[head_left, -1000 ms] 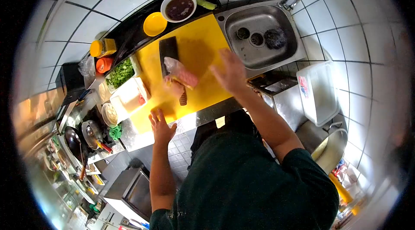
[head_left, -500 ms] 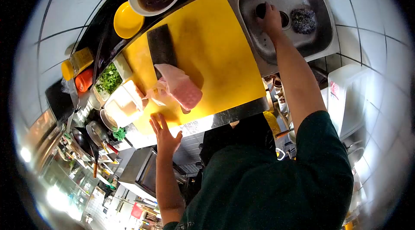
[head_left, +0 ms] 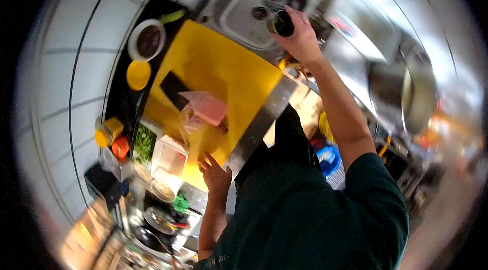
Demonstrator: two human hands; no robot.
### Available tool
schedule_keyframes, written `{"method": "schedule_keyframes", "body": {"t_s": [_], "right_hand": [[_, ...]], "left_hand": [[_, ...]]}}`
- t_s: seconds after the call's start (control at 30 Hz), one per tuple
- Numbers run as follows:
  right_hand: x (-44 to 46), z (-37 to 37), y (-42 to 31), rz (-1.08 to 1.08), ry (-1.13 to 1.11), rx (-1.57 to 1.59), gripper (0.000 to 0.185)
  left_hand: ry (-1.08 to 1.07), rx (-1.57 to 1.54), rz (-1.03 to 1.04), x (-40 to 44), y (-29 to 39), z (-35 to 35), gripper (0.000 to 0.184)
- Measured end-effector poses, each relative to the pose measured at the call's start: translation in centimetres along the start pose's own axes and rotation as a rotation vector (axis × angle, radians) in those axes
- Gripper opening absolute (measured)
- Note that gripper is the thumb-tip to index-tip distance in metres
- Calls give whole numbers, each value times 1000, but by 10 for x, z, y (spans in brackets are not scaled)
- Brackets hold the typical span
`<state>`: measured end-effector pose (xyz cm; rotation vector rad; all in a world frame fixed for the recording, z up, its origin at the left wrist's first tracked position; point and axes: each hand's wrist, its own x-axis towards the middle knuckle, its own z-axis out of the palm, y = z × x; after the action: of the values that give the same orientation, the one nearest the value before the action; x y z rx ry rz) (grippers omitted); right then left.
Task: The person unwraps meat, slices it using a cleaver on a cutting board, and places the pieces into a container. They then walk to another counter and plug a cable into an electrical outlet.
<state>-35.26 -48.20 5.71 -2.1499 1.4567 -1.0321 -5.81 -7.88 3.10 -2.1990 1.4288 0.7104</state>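
My right hand (head_left: 304, 36) is wrapped around a small dark cup (head_left: 283, 23), its black round mouth facing me. It is over the near right edge of the steel sink (head_left: 223, 13). My left hand (head_left: 215, 174) is at the near edge of the yellow cutting board (head_left: 239, 82), fingers apart and holding nothing; whether the fingertips touch the board I cannot tell. Beyond it lies a pink slab (head_left: 211, 110) with a whitish wrapping, perhaps meat. A dark, broad cleaver blade (head_left: 173, 89) sticks out from under the slab, which covers the rest.
At the back left stand a bowl of brown liquid (head_left: 148, 40) and a yellow dish (head_left: 139, 75). Chopped greens (head_left: 145, 144) and a white container (head_left: 169, 161) line the board's left side. A yellow-lidded jar (head_left: 108, 132) stands farther left. Pans (head_left: 160, 220) are at lower left.
My right hand has lifted the dark cup from inside the sink toward its near right edge. The view has turned right. My left hand stays open near the board's edge.
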Motion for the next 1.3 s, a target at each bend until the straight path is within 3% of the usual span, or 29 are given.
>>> {"method": "schedule_keyframes", "body": {"t_s": [0.07,0.23,0.27,0.37,0.4,0.43,0.53,0.6,0.73,0.87,0.9,0.93,0.97,1.07,1.1,1.13,1.23,1.3], "right_hand": [[-49,-62,-25,-14,80,-34,80],[-224,-167,-59,363,177,-107,80],[-263,-174,-53,349,266,-138,78],[-396,-180,-33,601,351,-251,76],[-445,-175,-21,687,373,-320,73],[-501,-170,-14,888,382,-283,72],[-655,-149,44,1124,437,-384,79],[-735,-136,73,1299,525,-420,86],[-850,-129,123,1418,603,-361,95],[-887,-165,143,1358,669,-377,95],[-896,-168,147,1288,725,-409,94],[-906,-162,153,1271,787,-501,93],[-903,-162,152,1262,898,-384,95],[-951,-107,204,1238,962,-552,97],[-1015,-51,252,1684,482,-440,94],[-1076,3,298,1891,-212,-320,92],[-1061,21,284,1684,-434,-577,88],[-1017,4,275,1578,-77,-659,87]], "left_hand": [[6,58,55,-2,-1,-2,103],[91,243,162,-4,-6,9,104],[142,319,214,0,-10,16,103],[253,464,320,9,-27,35,100],[178,449,282,2,-17,23,100],[202,455,313,0,-23,32,101],[324,466,381,16,-45,62,104],[251,392,323,1,-18,49,103],[285,335,314,13,-42,63,98],[327,363,400,36,-73,70,88],[358,413,331,23,-55,74,84],[380,409,257,22,-54,76,81],[363,322,243,15,-39,78,79],[428,217,260,16,-45,89,68],[459,178,252,17,-48,97,67],[476,146,243,14,-51,98,65],[448,58,288,15,-50,104,66],[469,134,348,14,-66,99,75]]}}
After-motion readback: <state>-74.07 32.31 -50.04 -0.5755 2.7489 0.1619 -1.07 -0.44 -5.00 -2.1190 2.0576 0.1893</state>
